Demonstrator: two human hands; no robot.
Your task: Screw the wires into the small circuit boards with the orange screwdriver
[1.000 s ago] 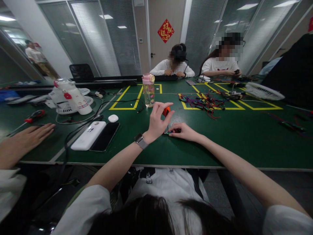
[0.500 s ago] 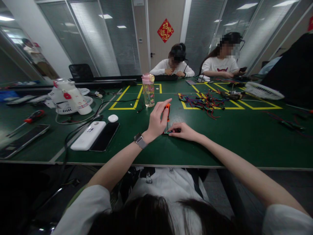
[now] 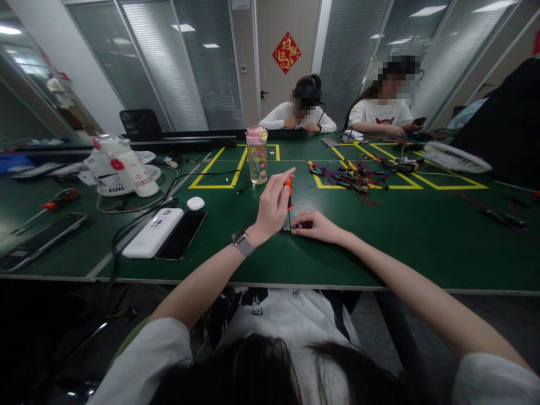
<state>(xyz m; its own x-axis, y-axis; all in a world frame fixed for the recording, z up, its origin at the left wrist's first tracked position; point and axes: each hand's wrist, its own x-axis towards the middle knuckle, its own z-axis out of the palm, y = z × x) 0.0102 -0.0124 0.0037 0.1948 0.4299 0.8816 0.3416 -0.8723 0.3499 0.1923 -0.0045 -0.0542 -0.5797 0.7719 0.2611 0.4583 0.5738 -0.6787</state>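
Note:
My left hand [image 3: 273, 203] is closed round the orange handle of a screwdriver [image 3: 289, 203], with the fingers fairly straight along it. The tool stands upright, and its thin dark shaft runs down to a small green circuit board [image 3: 287, 229] on the table. Fingers of my right hand [image 3: 314, 226] pinch the board's right end and keep it against the tabletop. Where the tip meets the board is too small to make out. A watch sits on my left wrist.
Beyond my hands stands a pink-lidded bottle [image 3: 256, 157]. A tangle of wired circuit boards [image 3: 352, 175] lies to its right. On the left are a white power bank [image 3: 154, 233], a black phone [image 3: 181, 235], a white fan [image 3: 122, 169] and another screwdriver [image 3: 59, 200]. Two people sit opposite.
My left hand has shifted very slightly at the screwdriver handle. My right hand and the circuit board stay in place. A person in the far left background has moved.

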